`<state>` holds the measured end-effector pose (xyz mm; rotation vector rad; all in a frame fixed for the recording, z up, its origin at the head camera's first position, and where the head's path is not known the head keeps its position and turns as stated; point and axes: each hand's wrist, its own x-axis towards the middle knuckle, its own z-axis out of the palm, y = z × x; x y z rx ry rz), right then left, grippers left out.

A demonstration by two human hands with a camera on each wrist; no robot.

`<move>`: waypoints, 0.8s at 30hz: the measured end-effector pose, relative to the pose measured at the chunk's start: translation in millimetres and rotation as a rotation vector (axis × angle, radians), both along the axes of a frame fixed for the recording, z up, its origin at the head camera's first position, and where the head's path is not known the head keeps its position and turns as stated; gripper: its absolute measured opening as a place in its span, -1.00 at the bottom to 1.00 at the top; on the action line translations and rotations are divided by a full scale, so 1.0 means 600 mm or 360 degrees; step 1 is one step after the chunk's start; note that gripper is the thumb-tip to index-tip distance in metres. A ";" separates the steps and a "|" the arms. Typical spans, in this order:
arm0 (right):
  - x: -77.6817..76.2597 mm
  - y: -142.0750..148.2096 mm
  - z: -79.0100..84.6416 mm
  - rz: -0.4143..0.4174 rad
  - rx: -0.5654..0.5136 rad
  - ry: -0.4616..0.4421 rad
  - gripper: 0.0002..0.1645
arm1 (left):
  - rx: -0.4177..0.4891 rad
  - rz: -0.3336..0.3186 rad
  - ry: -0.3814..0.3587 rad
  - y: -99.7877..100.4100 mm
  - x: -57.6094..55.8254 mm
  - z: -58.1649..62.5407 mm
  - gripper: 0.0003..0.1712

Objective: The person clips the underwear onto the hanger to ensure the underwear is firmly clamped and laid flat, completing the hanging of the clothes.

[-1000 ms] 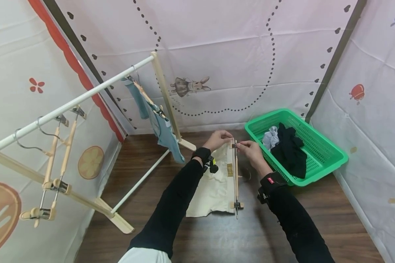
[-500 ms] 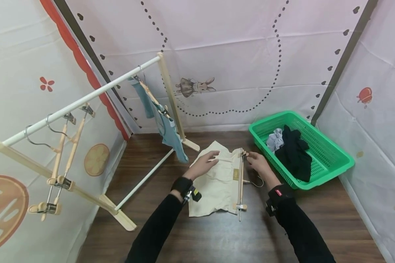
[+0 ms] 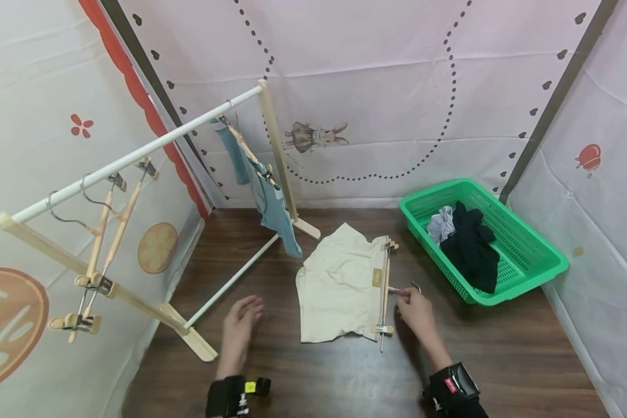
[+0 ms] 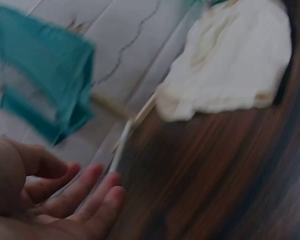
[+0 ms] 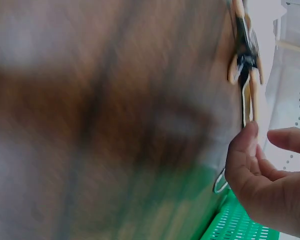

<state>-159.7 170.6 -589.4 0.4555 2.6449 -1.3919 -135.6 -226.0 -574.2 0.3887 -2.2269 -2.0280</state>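
Observation:
A cream garment [image 3: 339, 284], which looks like folded shorts, lies flat on the floor with a tan label at its waistband. A wooden clothes hanger [image 3: 386, 284] runs along that edge, one clip on each end of the waistband. My right hand [image 3: 417, 313] holds the hanger's neck, its metal hook showing just beyond the fingers. The right wrist view shows a gap between two fingertips beside the hanger. My left hand [image 3: 240, 325] hovers left of the garment, away from it, fingers loosely bent and holding nothing. In the left wrist view the garment [image 4: 235, 60] is blurred.
At left stands a drying rack [image 3: 136, 152] with a blue garment [image 3: 271, 203] clipped to a hanger at its far end. Wooden clip hangers [image 3: 98, 244] hang nearer. A green basket [image 3: 540, 264] at right holds a black garment [image 3: 470, 249] and a grey cloth [image 3: 441, 224].
My left hand has left the waistband's far end and moved back left. My right hand let go of the far clip and moved down to the hanger's neck.

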 end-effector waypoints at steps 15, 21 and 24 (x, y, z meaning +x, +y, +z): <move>0.025 -0.041 -0.025 0.0009 -0.0004 0.0094 -0.54 | -0.0025 0.1237 0.0077 -0.181 0.076 0.065 -0.47; 0.024 -0.046 -0.026 0.0016 -0.0121 0.0116 -0.62 | -0.0220 0.0853 0.0196 -0.206 0.062 0.080 -0.37; 0.025 -0.050 -0.024 0.0002 -0.0243 0.0102 -0.64 | -0.0345 0.0803 0.0179 -0.217 0.058 0.083 -0.36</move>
